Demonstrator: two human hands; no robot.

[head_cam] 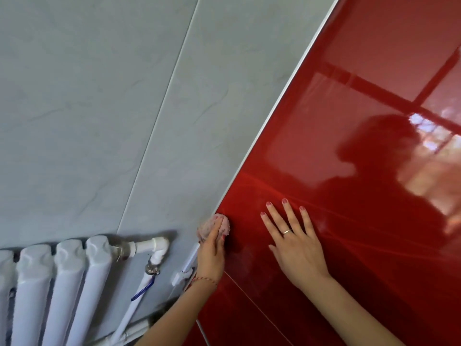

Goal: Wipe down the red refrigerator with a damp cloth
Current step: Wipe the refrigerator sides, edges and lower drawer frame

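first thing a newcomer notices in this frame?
The glossy red refrigerator fills the right half, mirroring a window and the person's silhouette. Low at its left edge, the left hand presses a pinkish cloth, while the right hand lies flat, fingers spread, on the door. A white radiator sits bottom left.

The refrigerator (349, 121), right of frame, is glossy, mirror-smooth red — it reflects a window. The cloth (224, 224) at its edge looks fuzzy, pinkish. Upper left, the wall tiles (87, 108) are smooth grey; lower left, the radiator (64, 283) — glossy white.

Ringed right hand (298, 248), red nails
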